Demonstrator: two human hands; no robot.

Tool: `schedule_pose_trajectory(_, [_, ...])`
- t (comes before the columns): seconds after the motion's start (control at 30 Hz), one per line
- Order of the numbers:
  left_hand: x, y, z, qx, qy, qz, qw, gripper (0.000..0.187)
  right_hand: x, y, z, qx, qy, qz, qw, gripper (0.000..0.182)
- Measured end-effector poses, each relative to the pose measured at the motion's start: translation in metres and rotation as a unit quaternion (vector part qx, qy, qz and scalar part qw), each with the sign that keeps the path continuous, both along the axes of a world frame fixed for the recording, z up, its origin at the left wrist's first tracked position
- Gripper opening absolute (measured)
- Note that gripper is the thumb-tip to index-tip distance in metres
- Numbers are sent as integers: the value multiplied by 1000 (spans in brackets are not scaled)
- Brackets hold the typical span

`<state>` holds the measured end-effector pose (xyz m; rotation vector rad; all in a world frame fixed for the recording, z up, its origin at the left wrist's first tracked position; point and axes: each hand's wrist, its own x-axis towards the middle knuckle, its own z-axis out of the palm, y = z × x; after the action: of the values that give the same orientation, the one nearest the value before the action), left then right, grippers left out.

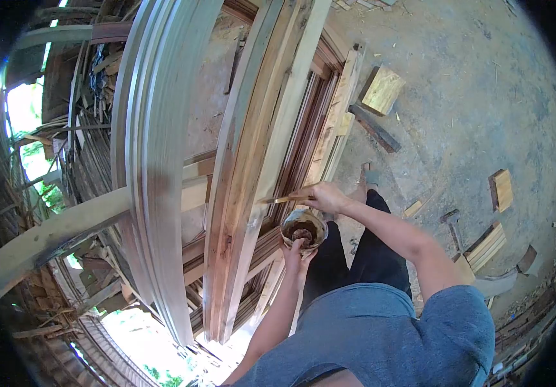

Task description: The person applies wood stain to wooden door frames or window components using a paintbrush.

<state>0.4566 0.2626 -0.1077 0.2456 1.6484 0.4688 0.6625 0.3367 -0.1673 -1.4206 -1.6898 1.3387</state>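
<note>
The landmark is the long, pale, squared wooden beam point(276, 135), which runs at a slant through the middle of the view. Just to the right of the beam, the person's right hand point(325, 197) grasps a slim, light-brown, brush-like tool point(283, 200), its far end at the beam's pale face and apparently touching it; whether that end carries bristles is too small to tell. Below the right hand, and also just right of the beam, the left hand point(298, 255) has its fingers closed around a round, open, pale-brown container point(293, 222), thumb near the rim, with dark brown contents point(302, 233) inside. The step in hand looks like working a coating or filler onto the beam — a judgement from the tool's pose and the container held close by. A further stroke would call for a light, steady grip on the tool along that face, with the container kept mouth-up beneath; a tilt could spill what it holds. Left of the beam stand long, grey-green, grooved wooden boards point(162, 129). Well to its right, on the floor, lie a pale, rectangular wooden block point(384, 90) and, farther out, a dark-headed hammer point(450, 217).
</note>
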Motion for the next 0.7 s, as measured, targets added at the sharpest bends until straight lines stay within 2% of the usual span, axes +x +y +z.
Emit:
schedule_pose_trajectory(0.03, [0, 0, -1, 1, 0, -1, 1000, 61, -2, 3, -18, 30, 19, -21, 999, 32])
schedule_pose_trajectory(0.1, [-3, -2, -2, 18, -14, -5, 1000, 78, 26, 27, -27, 60, 29, -62, 996, 31])
schedule_pose_trajectory(0.13, [-5, -4, -4, 19, -12, -4, 1000, 78, 41, 43, -30, 87, 40, -102, 990, 31])
schedule_pose_trajectory(0.2, [-7, -9, -8, 7, 5, 9, 1000, 78, 87, 74, -11, 20, 81, -213, 973, 28])
schedule_pose_trajectory(0.27, [-2, -10, -7, 4, 1, 8, 1000, 77, 132, 98, -7, 92, 7, -311, 946, 27])
schedule_pose_trajectory(0.33, [8, -11, -6, 0, -7, 6, 1000, 76, 169, 124, -15, 82, 17, -430, 899, 28])
schedule_pose_trajectory(0.37, [15, -12, -5, 0, 2, 7, 1000, 70, 184, 136, -18, 81, 17, -426, 901, 28])
schedule_pose_trajectory(0.43, [23, -13, 0, -1, 15, 15, 1000, 64, 197, 153, -22, 106, -30, -525, 844, 31])
schedule_pose_trajectory(0.5, [31, -11, 3, -1, -24, 14, 1000, 74, 187, 156, -29, 93, -44, -501, 859, 32])
schedule_pose_trajectory(0.57, [38, -11, 8, 5, -23, 30, 999, 74, 156, 148, -43, 111, -94, -458, 877, 32])
schedule_pose_trajectory(0.6, [40, -11, 10, 11, -25, 41, 999, 75, 132, 131, -29, 151, -42, -449, 879, 31])
schedule_pose_trajectory(0.63, [42, -10, 12, 13, -24, 48, 998, 75, 110, 112, -25, 50, 1, -431, 901, 31])
schedule_pose_trajectory(0.7, [42, -13, 15, 37, -33, 77, 996, 75, 75, 71, 14, -51, 17, -345, 937, 33])
